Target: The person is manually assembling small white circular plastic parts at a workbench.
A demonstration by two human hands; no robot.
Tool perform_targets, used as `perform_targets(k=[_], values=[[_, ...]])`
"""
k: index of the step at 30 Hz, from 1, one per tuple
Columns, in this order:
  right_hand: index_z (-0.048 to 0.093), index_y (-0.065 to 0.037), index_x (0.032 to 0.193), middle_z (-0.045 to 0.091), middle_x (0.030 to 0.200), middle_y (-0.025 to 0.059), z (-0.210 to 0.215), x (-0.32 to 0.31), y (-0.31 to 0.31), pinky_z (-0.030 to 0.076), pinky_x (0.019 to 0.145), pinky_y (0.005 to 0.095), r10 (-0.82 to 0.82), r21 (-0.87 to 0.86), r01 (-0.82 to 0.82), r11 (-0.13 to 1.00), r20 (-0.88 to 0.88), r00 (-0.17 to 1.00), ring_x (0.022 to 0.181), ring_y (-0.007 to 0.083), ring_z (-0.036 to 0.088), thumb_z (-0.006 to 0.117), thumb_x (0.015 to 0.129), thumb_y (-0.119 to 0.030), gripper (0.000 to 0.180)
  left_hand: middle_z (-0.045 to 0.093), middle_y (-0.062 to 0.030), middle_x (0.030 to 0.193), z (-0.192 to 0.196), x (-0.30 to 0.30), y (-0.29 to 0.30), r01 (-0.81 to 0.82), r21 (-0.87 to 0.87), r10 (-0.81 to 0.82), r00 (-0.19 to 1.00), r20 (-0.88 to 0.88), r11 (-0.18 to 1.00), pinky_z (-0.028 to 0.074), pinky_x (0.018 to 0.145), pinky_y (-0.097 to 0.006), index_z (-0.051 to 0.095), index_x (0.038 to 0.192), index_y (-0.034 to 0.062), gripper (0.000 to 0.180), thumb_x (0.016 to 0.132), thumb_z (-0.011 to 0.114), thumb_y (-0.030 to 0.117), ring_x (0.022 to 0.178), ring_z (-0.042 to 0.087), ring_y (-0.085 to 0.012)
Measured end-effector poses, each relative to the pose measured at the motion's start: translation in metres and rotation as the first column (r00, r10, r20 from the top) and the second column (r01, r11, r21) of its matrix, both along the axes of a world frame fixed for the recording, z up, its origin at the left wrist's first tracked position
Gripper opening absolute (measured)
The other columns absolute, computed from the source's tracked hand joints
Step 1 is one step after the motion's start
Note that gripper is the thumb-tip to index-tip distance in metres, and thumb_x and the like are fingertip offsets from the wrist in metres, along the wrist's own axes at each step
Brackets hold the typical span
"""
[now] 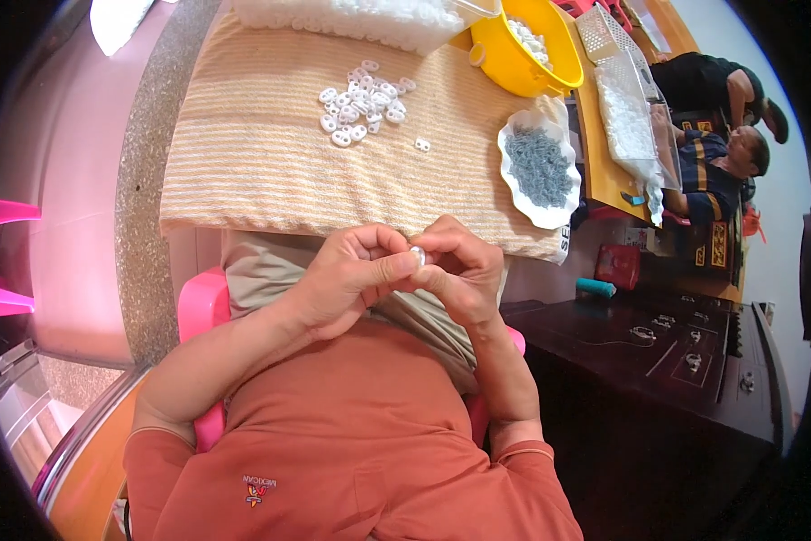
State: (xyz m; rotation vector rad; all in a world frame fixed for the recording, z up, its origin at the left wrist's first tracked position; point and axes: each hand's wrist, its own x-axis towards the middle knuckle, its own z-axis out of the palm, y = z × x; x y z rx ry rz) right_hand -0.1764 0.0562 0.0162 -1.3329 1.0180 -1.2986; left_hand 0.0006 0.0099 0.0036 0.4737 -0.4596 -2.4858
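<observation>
Between my fingertips, just off the table's near edge, is a small shiny white plastic piece [418, 257]. My left hand [347, 275] pinches it from the left with thumb and forefinger. Closed on its other side is my right hand [464, 270], whose fingers partly cover it. Beyond the hands, a loose pile of white oval plastic pieces with holes [360, 106] lies on the striped towel [243, 153]. One such piece [422, 143] sits apart, to the pile's right. At right, a scalloped white dish [549, 217] holds many thin grey bits [539, 167], too small to make out.
A clear bin of white pieces [351, 16] stands at the table's far edge, beside a yellow basin [488, 61]. On another table to the right is a clear container of white pieces [623, 113], with a seated person [714, 171] by it. A dark door-like panel [640, 361] lies right.
</observation>
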Motion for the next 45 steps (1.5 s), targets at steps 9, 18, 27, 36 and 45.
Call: perform_targets(k=[9,18,27,36,45], values=[[0.062,0.002,0.097,0.057,0.092,0.006,-0.002,0.0,-0.007,0.044,0.072,0.0231,-0.015,0.163,-0.008,0.987,0.139,0.99,0.081,0.0105,0.053,0.074,0.081,-0.005,0.021,0.064,-0.005,0.091,0.001,0.002,-0.01,0.015,0.031,-0.016,0.999,0.041,0.999,0.055,0.077,-0.027,0.061,0.094,0.0033,0.01,0.09,0.066,0.01,0.084,0.064,-0.0129],[0.061,0.001,0.094,0.062,0.094,0.0093,0.01,-0.014,-0.015,0.051,0.074,0.0253,-0.067,0.21,0.039,0.977,0.13,0.989,0.082,0.0135,0.062,0.068,0.086,-0.002,0.011,0.067,-0.0063,0.099,-0.005,-0.001,-0.011,-0.006,0.012,0.005,0.993,0.12,1.0,0.056,0.076,-0.026,0.06,0.097,0.0059,0.011,0.092,0.064,0.014,0.086,0.064,-0.0117],[0.064,-0.001,0.101,0.063,0.08,0.0035,0.036,-0.078,-0.076,0.053,0.06,0.0253,-0.232,0.194,0.276,0.941,-0.222,0.947,0.065,0.0097,0.059,0.065,0.09,-0.011,0.016,0.067,-0.0079,0.101,-0.003,0.0,-0.009,0.009,0.009,-0.011,0.983,0.185,1.0,0.056,0.077,-0.026,0.062,0.097,0.0061,0.01,0.091,0.065,0.014,0.085,0.064,-0.0107],[0.061,0.005,0.115,0.065,0.086,0.007,0.064,-0.113,-0.149,0.052,0.058,0.0225,-0.571,-0.158,0.551,0.819,-0.31,0.76,0.062,0.0093,0.059,0.066,0.09,-0.014,0.032,0.066,-0.009,0.103,-0.002,0.001,-0.011,0.003,0.018,-0.006,0.98,0.2,1.0,0.055,0.075,-0.026,0.061,0.097,0.0041,0.012,0.089,0.066,0.012,0.083,0.062,-0.01],[0.069,0.0,0.097,0.067,0.081,0.0038,-0.007,-0.052,-0.112,0.047,0.057,0.024,-0.153,-0.068,0.147,0.987,-0.689,0.709,0.065,0.0092,0.06,0.071,0.082,-0.007,0.017,0.066,-0.0036,0.094,0.003,0.0,-0.009,-0.005,-0.001,0.005,0.982,0.191,1.0,0.055,0.069,-0.023,0.062,0.095,0.0047,0.011,0.088,0.068,0.011,0.08,0.063,-0.0087]])
